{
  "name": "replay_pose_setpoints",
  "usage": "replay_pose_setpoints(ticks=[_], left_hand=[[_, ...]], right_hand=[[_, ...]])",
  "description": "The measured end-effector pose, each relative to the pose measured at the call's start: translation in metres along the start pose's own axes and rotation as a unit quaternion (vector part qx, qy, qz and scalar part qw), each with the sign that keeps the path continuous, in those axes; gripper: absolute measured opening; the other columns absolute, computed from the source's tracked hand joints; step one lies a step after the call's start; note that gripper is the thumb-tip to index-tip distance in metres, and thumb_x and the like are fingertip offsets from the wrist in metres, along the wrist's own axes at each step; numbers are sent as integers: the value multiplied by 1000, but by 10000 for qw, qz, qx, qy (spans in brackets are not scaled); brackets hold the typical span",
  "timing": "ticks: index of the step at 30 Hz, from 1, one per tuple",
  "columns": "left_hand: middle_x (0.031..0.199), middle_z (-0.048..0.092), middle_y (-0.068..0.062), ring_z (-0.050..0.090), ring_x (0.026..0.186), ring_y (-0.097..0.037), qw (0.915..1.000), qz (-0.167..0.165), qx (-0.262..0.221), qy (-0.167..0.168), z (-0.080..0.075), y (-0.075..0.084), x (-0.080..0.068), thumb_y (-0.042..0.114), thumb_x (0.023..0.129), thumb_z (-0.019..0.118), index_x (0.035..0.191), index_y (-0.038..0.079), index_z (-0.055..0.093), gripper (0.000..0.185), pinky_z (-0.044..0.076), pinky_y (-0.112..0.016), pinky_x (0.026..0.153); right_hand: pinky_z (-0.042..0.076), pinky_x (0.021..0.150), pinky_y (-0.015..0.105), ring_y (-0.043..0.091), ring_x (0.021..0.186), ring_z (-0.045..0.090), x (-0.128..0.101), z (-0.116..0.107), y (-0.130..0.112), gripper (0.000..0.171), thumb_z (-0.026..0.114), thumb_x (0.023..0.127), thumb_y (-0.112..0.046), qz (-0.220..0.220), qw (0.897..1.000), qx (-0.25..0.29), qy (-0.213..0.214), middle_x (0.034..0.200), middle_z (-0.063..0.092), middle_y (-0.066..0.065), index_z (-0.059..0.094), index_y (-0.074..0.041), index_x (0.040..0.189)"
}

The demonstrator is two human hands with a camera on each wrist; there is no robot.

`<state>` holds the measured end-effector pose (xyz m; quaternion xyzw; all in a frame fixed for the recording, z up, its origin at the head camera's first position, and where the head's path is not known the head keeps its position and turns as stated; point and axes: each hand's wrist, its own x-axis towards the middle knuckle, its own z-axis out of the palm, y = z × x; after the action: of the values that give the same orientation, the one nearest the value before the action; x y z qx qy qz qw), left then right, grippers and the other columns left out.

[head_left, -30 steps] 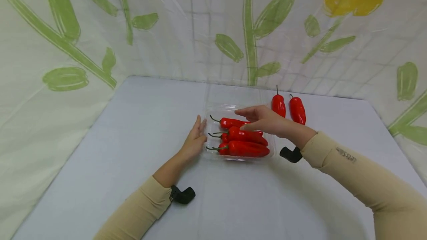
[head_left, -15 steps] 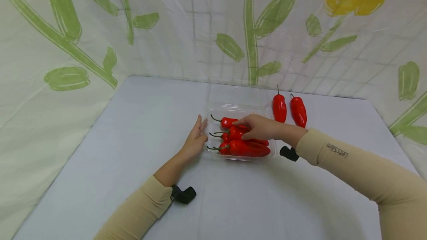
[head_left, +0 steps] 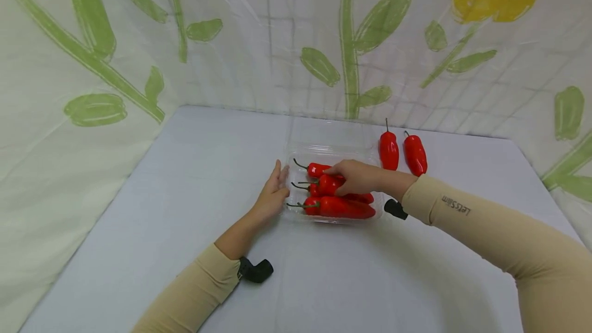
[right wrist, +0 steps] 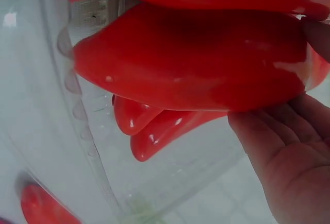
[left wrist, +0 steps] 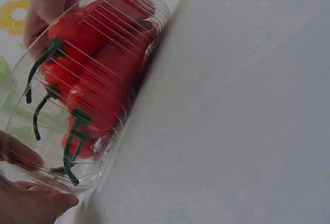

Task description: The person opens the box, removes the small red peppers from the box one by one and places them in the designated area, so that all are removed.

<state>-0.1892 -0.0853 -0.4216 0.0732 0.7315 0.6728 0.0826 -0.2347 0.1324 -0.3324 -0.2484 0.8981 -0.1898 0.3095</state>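
right hand (head_left: 353, 178) gripping pepper (right wrist: 196, 59), head view adds loose peppers (head_left: 401, 152)

Two loose red peppers (head_left: 401, 151) lie side by side on the pale grey counter (head_left: 162, 204), stems pointing toward the far wall, near the back right corner and close to each other without clearly touching. Behind the counter hangs a white plastic sheet (head_left: 259, 40) printed with green stems and leaves and yellow blooms; it wraps around the left side (head_left: 55, 117) and the right side (head_left: 559, 117) as well, and a faint grid pattern shows through it.
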Motion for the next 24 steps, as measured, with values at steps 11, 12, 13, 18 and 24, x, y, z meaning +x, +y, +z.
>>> replay_pose_setpoints(ticks=[11,12,13,18,24], left_hand=[[155,14,-20,10,144,-28,10000,-34,69,18,1,1,0,-9,83,30,148,-2,-5,74,9,-45,116],[155,14,-20,10,144,-28,10000,-33,78,18,1,1,0,-9,83,30,148,-2,-5,74,9,-45,116],[155,14,-19,10,144,-28,10000,-36,66,21,1,1,0,-8,83,30,148,-2,-6,74,9,-45,116],[155,14,-19,10,145,-27,10000,-64,15,35,1,2,-1,-8,83,30,148,-1,-6,75,9,-44,117],[155,14,-19,9,144,-27,10000,-62,61,14,1,1,-1,-8,84,31,148,-1,-6,74,7,-44,116]], right_hand=[[53,85,35,23,105,53,-1,7,5,54,69,81,-12,-20,9996,-94,264,116,61,10,52,-4,131],[53,85,35,23,105,53,-1,8,5,54,68,81,-12,-27,9996,-93,280,116,61,9,52,-4,132],[53,86,35,23,105,53,-2,8,5,54,69,81,-13,-32,9995,-84,295,116,61,9,52,-5,132],[53,86,36,24,107,54,-3,9,8,55,68,82,-14,-244,9987,-86,443,117,61,9,50,-6,133],[53,87,39,25,110,55,-4,6,10,54,65,85,-16,-621,9954,-51,734,121,61,9,47,-8,135]])
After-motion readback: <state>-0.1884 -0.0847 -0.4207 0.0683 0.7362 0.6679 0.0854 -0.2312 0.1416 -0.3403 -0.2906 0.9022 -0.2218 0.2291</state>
